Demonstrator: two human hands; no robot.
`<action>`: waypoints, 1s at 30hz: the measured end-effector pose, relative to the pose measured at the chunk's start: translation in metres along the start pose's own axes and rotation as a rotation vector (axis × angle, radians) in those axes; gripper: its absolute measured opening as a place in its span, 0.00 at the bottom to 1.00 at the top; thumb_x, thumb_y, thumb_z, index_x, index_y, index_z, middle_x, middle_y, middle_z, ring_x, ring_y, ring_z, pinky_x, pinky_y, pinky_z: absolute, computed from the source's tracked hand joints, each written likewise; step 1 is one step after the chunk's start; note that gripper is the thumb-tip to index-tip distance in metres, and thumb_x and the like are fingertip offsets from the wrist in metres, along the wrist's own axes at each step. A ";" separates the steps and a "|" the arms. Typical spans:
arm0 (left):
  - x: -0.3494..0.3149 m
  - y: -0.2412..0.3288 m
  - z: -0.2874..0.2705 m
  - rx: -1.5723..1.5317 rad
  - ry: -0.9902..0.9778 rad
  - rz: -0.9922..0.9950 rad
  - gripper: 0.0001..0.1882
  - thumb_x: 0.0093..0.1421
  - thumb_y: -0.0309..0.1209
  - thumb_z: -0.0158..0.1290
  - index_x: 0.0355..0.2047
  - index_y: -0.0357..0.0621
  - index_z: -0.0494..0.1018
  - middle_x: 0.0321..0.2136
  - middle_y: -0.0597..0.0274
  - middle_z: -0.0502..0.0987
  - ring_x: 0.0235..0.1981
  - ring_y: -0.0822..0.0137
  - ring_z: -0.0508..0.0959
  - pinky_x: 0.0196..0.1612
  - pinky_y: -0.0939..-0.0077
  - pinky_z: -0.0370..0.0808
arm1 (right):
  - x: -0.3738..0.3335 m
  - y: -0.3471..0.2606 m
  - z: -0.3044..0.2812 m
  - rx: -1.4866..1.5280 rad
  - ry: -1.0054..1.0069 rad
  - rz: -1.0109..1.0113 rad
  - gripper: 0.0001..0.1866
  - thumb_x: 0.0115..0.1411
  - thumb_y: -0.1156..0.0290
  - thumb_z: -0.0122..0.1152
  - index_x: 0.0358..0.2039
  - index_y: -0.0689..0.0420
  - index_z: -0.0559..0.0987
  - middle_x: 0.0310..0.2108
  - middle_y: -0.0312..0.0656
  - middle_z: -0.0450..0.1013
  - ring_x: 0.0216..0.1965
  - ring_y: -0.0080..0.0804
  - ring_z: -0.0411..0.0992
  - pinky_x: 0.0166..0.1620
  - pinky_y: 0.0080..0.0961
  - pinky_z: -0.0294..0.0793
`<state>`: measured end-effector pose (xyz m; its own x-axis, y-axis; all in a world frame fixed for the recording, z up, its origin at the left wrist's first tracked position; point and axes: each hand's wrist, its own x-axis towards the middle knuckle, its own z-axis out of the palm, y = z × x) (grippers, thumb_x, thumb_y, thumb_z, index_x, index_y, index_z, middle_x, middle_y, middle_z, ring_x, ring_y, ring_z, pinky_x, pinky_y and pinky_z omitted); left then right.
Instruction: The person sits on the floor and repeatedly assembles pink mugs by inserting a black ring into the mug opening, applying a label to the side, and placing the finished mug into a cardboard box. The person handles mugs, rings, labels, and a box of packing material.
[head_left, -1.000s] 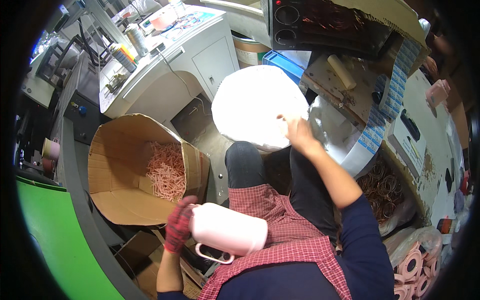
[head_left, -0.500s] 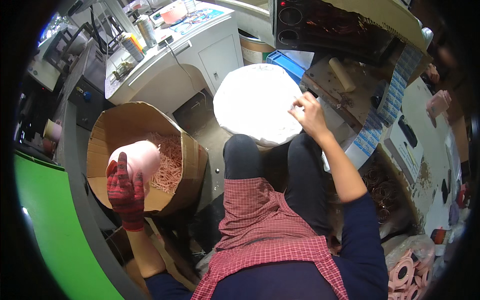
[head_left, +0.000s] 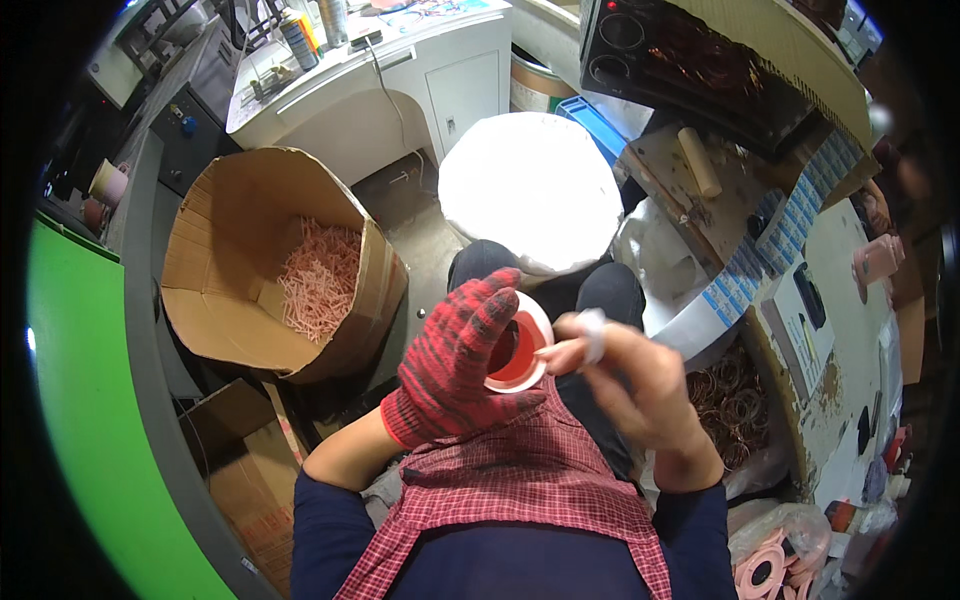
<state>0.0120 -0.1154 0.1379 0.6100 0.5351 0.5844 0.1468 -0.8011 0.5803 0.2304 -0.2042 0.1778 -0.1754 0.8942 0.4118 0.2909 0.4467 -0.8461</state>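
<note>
My left hand (head_left: pixel 455 365), in a red-and-black striped knit glove, is wrapped round a pink plastic cup (head_left: pixel 537 318) above my lap. The cup's open end faces me and shows a reddish-pink inside. My bare right hand (head_left: pixel 640 385) is at the cup's right rim, its fingers curled and partly blurred. A white band or wrap (head_left: pixel 592 336) shows at one of its fingers. Whatever is pinched there is too small to make out. A red checked apron (head_left: pixel 540 465) covers my lap just below both hands.
A cardboard box (head_left: pixel 225 215) with pink plastic scraps (head_left: pixel 322 278) stands left. Ahead of my knees is a round white-covered surface (head_left: pixel 530 190). A worktable (head_left: pixel 850 370) stands right, near a bag of pink rings (head_left: pixel 765 575); a green panel (head_left: pixel 90 420) borders the left.
My left hand has brought the pink cup from over the cardboard box to above my lap. My right hand has come back from the white surface to the cup's rim.
</note>
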 end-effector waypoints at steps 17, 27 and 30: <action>-0.010 0.008 0.036 0.226 -0.165 0.059 0.48 0.44 0.43 0.69 0.64 0.43 0.62 0.59 0.58 0.74 0.60 0.55 0.74 0.69 0.48 0.60 | -0.020 0.014 0.038 -0.635 -0.144 -0.068 0.07 0.54 0.75 0.59 0.35 0.60 0.77 0.34 0.44 0.73 0.36 0.37 0.78 0.35 0.29 0.82; 0.005 -0.001 0.017 0.151 -0.182 0.052 0.62 0.43 0.43 0.75 0.73 0.41 0.49 0.55 0.57 0.76 0.52 0.54 0.78 0.63 0.54 0.68 | -0.017 0.027 0.000 -0.181 -0.045 -0.112 0.11 0.57 0.78 0.64 0.41 0.58 0.82 0.38 0.43 0.77 0.40 0.41 0.77 0.44 0.32 0.80; 0.014 -0.010 0.004 -1.060 -0.284 -0.253 0.69 0.41 0.25 0.77 0.77 0.56 0.43 0.59 0.49 0.72 0.60 0.57 0.73 0.63 0.56 0.71 | -0.033 0.050 -0.004 -0.062 0.437 0.064 0.19 0.63 0.66 0.67 0.52 0.59 0.80 0.48 0.44 0.78 0.49 0.36 0.77 0.53 0.33 0.76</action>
<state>0.0220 -0.1012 0.1381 0.8314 0.4614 0.3097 -0.3620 0.0268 0.9318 0.2540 -0.2111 0.1231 0.2549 0.8425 0.4745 0.3465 0.3786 -0.8583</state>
